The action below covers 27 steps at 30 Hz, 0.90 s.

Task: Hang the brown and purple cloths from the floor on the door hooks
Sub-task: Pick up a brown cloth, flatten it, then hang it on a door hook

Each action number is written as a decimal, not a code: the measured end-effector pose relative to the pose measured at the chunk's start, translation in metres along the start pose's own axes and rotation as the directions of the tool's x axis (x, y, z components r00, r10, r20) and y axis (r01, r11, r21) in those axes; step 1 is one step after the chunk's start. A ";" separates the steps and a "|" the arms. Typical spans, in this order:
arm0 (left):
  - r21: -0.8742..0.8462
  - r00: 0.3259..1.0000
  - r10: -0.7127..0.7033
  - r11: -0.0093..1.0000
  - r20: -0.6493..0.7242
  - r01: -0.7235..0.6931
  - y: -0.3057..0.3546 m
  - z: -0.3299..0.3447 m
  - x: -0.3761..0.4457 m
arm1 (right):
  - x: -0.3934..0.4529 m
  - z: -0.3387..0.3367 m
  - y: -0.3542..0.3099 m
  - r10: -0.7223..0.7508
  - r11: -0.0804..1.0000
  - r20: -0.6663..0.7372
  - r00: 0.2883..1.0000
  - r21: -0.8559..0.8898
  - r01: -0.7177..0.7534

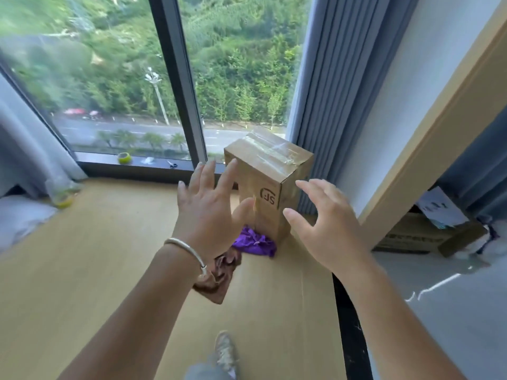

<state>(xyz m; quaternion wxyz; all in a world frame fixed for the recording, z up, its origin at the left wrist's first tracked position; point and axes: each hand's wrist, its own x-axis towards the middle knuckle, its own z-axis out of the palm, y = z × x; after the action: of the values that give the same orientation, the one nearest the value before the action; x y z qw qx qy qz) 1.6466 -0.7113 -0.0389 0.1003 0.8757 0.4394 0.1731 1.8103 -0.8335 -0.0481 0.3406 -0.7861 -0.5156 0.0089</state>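
We see both hands spread above two crumpled cloths on the pale wood-grain floor (109,256).

Our left hand (208,212), a smooth metal bangle (186,249) on its wrist, has straight splayed fingers and holds nothing. Below it lies the brown cloth (219,281), soft and folded, its long axis running away from us toward the purple cloth (255,244), a shiny bunched heap touching the foot of an upright taped cardboard box (274,185). Our right hand (326,229) hovers with loosely parted fingers, its grip empty. Bare floor stretches leftward; a dark threshold strip (348,319) borders the right.
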 end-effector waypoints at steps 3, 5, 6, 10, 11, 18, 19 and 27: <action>0.011 0.997 -0.079 0.997 0.006 0.079 -0.037 0.011 0.014 | 0.027 0.034 0.001 -0.022 1.000 0.087 0.996 0.009 0.021; 0.016 0.990 -0.136 0.991 0.026 0.135 -0.065 0.023 0.029 | 0.048 0.060 0.002 -0.030 1.000 0.127 0.991 0.004 0.030; 0.020 0.986 -0.161 0.987 0.043 0.160 -0.079 0.029 0.038 | 0.059 0.073 0.003 -0.028 1.000 0.147 0.989 -0.006 0.029; 0.026 0.969 -0.222 0.975 0.112 0.220 -0.127 0.058 0.082 | 0.104 0.128 0.005 0.005 1.000 0.239 0.971 -0.027 0.001; 0.022 0.965 -0.229 0.973 0.128 0.228 -0.137 0.065 0.094 | 0.115 0.141 0.005 0.013 0.999 0.259 0.966 -0.033 -0.005; 0.005 0.923 -0.330 0.942 0.199 0.336 -0.227 0.119 0.148 | 0.168 0.234 0.010 0.023 0.998 0.399 0.917 -0.066 0.004; 0.018 0.912 -0.350 0.935 0.213 0.354 -0.240 0.129 0.151 | 0.172 0.249 0.010 0.014 0.998 0.420 0.908 -0.060 0.012; 0.094 0.777 -0.496 0.860 0.388 0.502 -0.328 0.226 0.136 | 0.189 0.379 0.027 -0.082 0.996 0.541 0.837 0.069 0.052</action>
<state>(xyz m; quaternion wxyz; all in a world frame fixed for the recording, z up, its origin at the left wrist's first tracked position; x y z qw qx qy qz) 1.5697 -0.4123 -0.3248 0.2360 0.7437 0.6243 -0.0387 1.7818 -0.4857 -0.2898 0.2006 -0.7238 -0.6178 0.2328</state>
